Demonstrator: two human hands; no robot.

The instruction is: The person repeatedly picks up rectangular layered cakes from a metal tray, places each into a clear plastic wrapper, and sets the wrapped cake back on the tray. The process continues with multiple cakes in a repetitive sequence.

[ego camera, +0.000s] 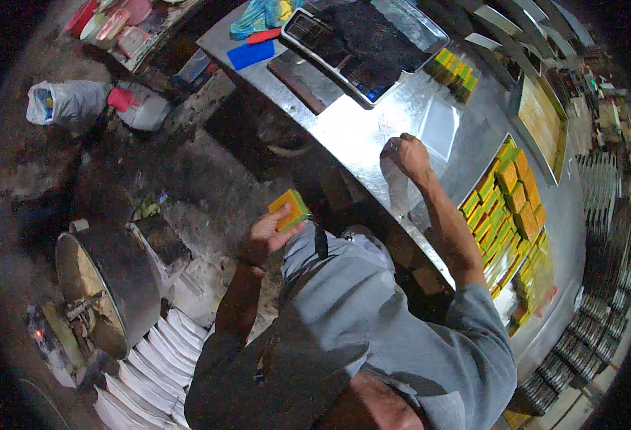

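Note:
My left hand (272, 231) holds a stack of flat yellow-and-green layered cake pieces (287, 209), out past the table's near edge. My right hand (411, 156) is over the steel table (342, 134) with its fingers curled. Whether something small is pinched in it cannot be made out. Just beyond that hand lies a clear plastic sheet or bag (440, 129). To the right, a tray of yellow-and-green cake pieces (487, 215) stands beside my right forearm, with larger blocks (519, 199) piled on top. More pieces in clear plastic (536, 274) lie behind it.
A dark-lined metal tray (369, 43) sits at the table's far end, near a row of cake pieces (452, 75) and a blue scraper (251, 55). An empty-looking shallow tray (541, 123) leans at right. On the left are a large mixer bowl (117, 290) and stacked white sacks (154, 365).

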